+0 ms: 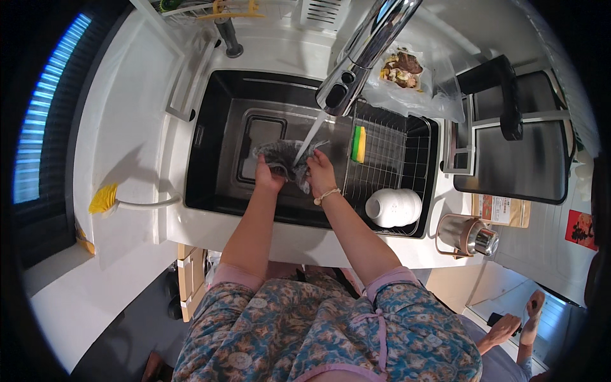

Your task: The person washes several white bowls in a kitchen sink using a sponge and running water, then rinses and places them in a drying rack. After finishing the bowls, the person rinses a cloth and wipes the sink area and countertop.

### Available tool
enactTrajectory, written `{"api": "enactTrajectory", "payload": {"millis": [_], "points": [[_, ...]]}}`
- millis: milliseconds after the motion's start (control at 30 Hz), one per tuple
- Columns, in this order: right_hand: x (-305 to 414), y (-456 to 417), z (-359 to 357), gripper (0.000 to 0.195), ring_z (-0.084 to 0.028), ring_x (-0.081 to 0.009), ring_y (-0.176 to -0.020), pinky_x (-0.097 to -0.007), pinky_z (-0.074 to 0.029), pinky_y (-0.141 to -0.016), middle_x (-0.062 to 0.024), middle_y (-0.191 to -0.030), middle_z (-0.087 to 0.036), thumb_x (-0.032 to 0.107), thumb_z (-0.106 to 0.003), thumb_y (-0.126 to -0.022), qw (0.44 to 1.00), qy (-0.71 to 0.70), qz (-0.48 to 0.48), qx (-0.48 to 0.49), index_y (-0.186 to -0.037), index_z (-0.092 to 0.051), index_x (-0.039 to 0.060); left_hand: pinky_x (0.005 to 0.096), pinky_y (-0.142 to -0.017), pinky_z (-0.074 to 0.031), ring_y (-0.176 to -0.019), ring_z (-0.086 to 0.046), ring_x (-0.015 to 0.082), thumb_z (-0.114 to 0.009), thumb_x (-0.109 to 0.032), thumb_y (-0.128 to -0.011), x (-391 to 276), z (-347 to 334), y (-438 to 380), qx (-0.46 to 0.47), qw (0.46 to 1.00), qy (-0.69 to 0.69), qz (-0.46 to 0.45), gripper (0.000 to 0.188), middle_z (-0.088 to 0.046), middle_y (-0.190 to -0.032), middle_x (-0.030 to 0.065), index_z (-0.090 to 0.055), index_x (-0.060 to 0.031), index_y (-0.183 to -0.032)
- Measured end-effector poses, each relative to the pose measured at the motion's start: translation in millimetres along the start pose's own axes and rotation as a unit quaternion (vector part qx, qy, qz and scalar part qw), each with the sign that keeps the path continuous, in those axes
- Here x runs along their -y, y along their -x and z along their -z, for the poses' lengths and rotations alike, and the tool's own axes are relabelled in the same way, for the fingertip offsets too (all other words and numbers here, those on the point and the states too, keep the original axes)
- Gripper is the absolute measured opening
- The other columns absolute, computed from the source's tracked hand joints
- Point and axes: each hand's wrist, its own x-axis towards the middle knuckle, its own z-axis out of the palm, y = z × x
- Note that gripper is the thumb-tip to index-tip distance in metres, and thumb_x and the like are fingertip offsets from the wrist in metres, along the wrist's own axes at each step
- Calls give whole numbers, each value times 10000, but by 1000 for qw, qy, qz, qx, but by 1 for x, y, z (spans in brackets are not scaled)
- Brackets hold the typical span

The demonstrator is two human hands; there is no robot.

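A wet grey cloth [281, 152] is stretched between my two hands over the basin of a dark sink [305, 200]. My left hand [268, 175] grips its left side, and my right hand [321, 171], with a bracelet at the wrist, pinches its right side. From the chrome faucet [341, 86] above, a stream of water [311, 136] falls onto the middle of the cloth. Parts of my fingers are hidden under the fabric.
On the sink's right, a wire rack [382, 143] holds a green-and-yellow sponge [358, 144] and white bowls [394, 207]. A plastic bag with food scraps [403, 71] lies behind. A steel flask [458, 234] stands at the right. Another person's hands [506, 329] show at lower right.
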Motion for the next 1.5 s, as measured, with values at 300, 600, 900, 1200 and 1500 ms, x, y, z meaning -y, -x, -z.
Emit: {"api": "enactTrajectory", "payload": {"millis": [300,600,900,1200,1500], "points": [[-24,21,-15,397,-566,-165,-855,-297,-442,-688,-62,-1010,-627,158,-599,-868,867,370,332,-22,-1249,-517,83,442,-967,-415,-1140,-508,274,-353,-401,-985,31,13,-29,-22,997,-30,66,435,-538,-1241,75,-499,-92,-1253],[-48,-56,0,428,-527,-248,-1041,-384,-438,-856,-123,-1165,-572,239,-495,-934,997,-3,-71,34,-1325,-434,78,400,-901,-418,-1117,-514,257,-423,-469,-941,51,-10,11,-76,940,-330,30,512,-537,-1212,79,-484,-53,-1234],[-31,-15,-24,408,-537,-256,-1021,-354,-424,-884,-132,-1163,-557,250,-475,-933,999,25,-43,-21,-1280,-410,45,442,-862,-457,-1001,-557,293,-470,-115,-901,45,16,-22,-19,971,-234,-43,323,-557,-1128,149,-483,3,-1202],[-60,-24,-34,411,-503,-275,-1133,-347,-383,-950,-178,-1263,-508,168,-362,-967,989,135,-52,28,-1357,-378,39,409,-844,-455,-964,-549,278,-468,-209,-918,29,12,-18,-16,977,-213,9,304,-567,-1081,141,-529,-30,-1156],[-73,-52,-2,330,-555,-292,-1014,-412,-457,-886,-128,-1172,-537,116,-427,-928,982,-187,-18,-9,-1255,-445,73,408,-835,-488,-1010,-557,246,-428,-29,-878,33,22,-46,-96,993,-54,-51,305,-570,-1053,136,-500,-45,-1174]]}}
